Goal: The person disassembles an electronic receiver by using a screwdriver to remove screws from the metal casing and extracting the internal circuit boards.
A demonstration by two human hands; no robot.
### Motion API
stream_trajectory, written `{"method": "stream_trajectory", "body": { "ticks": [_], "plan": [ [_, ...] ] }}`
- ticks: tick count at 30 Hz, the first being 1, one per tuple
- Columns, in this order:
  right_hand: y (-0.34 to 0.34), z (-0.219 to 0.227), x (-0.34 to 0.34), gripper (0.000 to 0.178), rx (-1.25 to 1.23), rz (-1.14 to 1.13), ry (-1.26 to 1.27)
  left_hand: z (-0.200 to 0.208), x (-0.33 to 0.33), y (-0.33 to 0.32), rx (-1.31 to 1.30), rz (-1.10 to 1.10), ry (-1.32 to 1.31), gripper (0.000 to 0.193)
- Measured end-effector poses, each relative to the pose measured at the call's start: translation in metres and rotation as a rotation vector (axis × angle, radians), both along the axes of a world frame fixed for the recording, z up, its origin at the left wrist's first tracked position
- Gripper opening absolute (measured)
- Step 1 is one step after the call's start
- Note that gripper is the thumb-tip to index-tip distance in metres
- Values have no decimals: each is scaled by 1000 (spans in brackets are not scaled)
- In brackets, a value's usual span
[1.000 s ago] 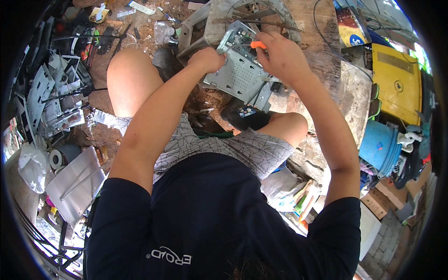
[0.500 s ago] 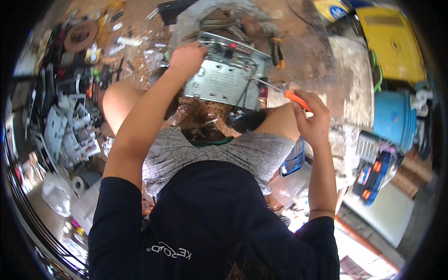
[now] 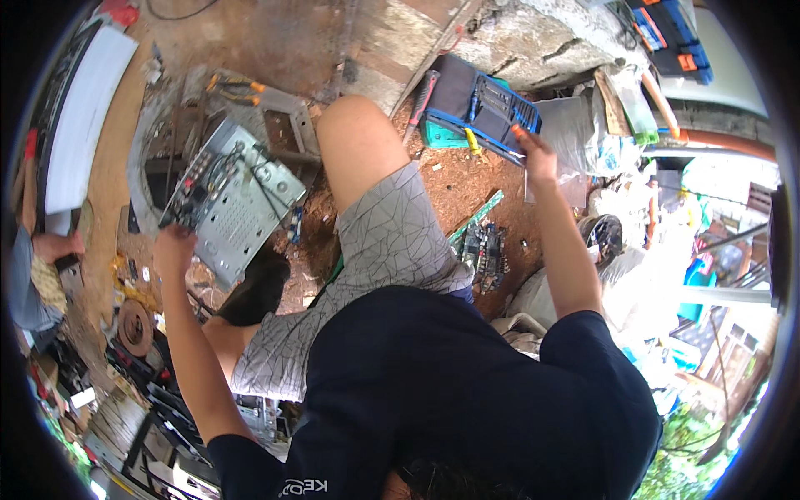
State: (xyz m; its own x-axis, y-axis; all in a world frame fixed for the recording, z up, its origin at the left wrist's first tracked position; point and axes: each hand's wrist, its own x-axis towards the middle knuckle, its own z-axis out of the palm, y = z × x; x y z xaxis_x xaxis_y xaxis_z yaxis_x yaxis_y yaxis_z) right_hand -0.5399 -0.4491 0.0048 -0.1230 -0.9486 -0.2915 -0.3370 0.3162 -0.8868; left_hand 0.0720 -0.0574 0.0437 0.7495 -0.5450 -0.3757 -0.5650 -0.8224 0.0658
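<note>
Compared with the earlier frame, the right hand (image 3: 540,158) now sits well apart from the silver rectangular sheet-metal chassis (image 3: 242,212), and the head view is turned, placing that chassis farther left. Findings run by size. The chassis lies slanted, left of the bare right knee (image 3: 358,125), over a grey ring-shaped support (image 3: 143,158); its seating cannot be confirmed. The left hand (image 3: 175,243) has its fingers bent closed on one corner. A dark blue open tool case (image 3: 456,79) with slotted pockets lies beyond the right knee. The right hand is at its edge, fingers folded round an orange-handled screwdriver (image 3: 518,131); contact with the case cannot be determined. A small yellow-handled tool (image 3: 473,142) rests at the case's near edge.

Assessed risks: with one corner held, the chassis could tip or slide if the left grip slackens while attention rests on the case. A careless reach could knock the yellow-handled tool off, or a loose grasp could drop the screwdriver.
</note>
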Motion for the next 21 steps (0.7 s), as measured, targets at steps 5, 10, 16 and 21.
{"method": "stream_trajectory", "body": {
  "ticks": [5, 10, 16, 21],
  "plan": [
    [-3, -95, -19, 10, 367, -420, -329, -10, -16, 20, -170, -134, -225, 27],
    [-65, -175, -15, 24, 206, -318, 247, -24, -12, 34, -528, 27, -173, 21],
    [-106, -206, 110, 30, -85, -293, 466, -11, -27, 117, -518, 267, -267, 28],
    [-135, -277, 67, 28, -106, -149, 859, -6, -22, 106, -61, 454, -376, 43]
  ]
}}
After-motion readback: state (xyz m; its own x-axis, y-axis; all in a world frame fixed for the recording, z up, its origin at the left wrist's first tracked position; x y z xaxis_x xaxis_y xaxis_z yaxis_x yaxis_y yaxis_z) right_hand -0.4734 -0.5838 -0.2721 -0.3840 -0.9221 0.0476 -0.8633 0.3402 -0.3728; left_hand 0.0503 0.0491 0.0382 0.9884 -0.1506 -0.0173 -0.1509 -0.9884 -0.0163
